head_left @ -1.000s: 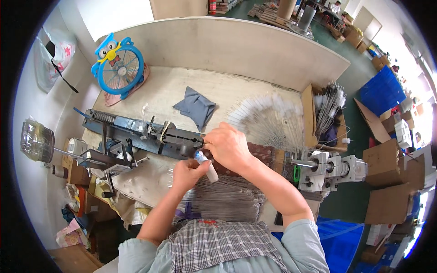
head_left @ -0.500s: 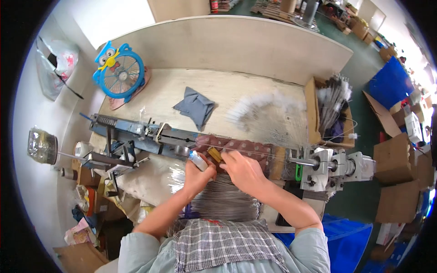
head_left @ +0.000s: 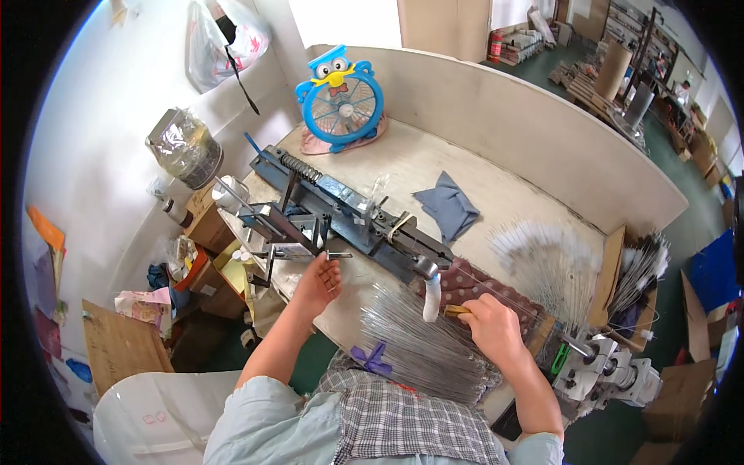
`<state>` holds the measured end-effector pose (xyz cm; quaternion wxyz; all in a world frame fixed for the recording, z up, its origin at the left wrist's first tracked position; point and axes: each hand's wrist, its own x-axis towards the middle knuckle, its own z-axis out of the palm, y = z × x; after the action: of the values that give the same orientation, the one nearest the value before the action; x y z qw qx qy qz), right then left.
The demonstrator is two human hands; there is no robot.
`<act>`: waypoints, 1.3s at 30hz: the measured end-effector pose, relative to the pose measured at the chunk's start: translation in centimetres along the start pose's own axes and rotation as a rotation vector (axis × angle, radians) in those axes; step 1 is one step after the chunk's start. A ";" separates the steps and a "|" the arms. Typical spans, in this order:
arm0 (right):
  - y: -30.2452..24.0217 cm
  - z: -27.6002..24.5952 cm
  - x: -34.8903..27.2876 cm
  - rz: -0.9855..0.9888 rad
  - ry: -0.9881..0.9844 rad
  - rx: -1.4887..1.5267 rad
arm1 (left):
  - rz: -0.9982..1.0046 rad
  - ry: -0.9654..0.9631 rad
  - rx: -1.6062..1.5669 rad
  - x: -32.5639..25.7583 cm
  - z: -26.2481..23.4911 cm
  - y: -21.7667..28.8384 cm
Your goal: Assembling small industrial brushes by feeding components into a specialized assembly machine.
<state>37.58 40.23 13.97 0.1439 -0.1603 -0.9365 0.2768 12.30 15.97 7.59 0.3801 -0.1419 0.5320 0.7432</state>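
My left hand (head_left: 318, 285) is at a metal frame (head_left: 298, 246) on the left of the bench, fingers curled against a short rod (head_left: 339, 255). What lies between those fingers is hidden. Closed round a small yellow-brown block-like piece (head_left: 456, 310), my right hand (head_left: 496, 327) is above the bundle of thin metal wires (head_left: 422, 341). Just left of that piece, a white-wrapped handle (head_left: 432, 301) hangs from the long dark metal bench device (head_left: 353, 213), touched by neither hand. A dotted brown cloth (head_left: 484, 283) lies behind my right hand.
Beyond the device are a blue fan (head_left: 343, 108) and a grey cloth (head_left: 448, 205). White-tipped wires (head_left: 546, 260) fan out near a cardboard box (head_left: 612, 275) at right. A metal clamp machine (head_left: 601, 368) occupies the right end. A low partition (head_left: 535, 124) borders the back.
My left hand has let go of the white-wrapped handle and moved left to the metal frame. My right hand keeps the yellow-brown piece. The view has swung left.
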 end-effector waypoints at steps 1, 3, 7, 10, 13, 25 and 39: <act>-0.3 -0.1 0.2 0.002 -0.001 0.015 | -0.005 -0.022 -0.013 0.3 -0.5 0.3; -0.8 -0.4 0.7 -0.023 -0.008 -0.010 | -0.012 -0.047 -0.037 1.0 -1.4 0.5; -1.4 -1.3 0.9 -0.009 0.024 -0.003 | -0.003 -0.007 -0.138 2.1 -1.6 -0.2; -1.4 -2.8 0.4 -0.018 0.094 -0.028 | 0.104 0.055 -0.202 2.3 -0.4 -1.4; -0.8 -4.8 1.1 -0.119 0.235 -0.149 | 0.280 -0.045 -0.083 0.7 3.1 -4.1; 2.8 -5.7 -1.6 0.144 0.218 0.343 | 0.243 -0.695 0.266 -5.2 19.4 -12.9; 1.1 -1.8 4.3 -0.049 0.232 -0.169 | 0.145 -0.407 0.087 -6.0 18.6 -10.1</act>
<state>34.60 43.61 15.57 0.2436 -0.1799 -0.9372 0.1729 27.11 31.64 11.69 0.4309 0.0662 0.4845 0.7584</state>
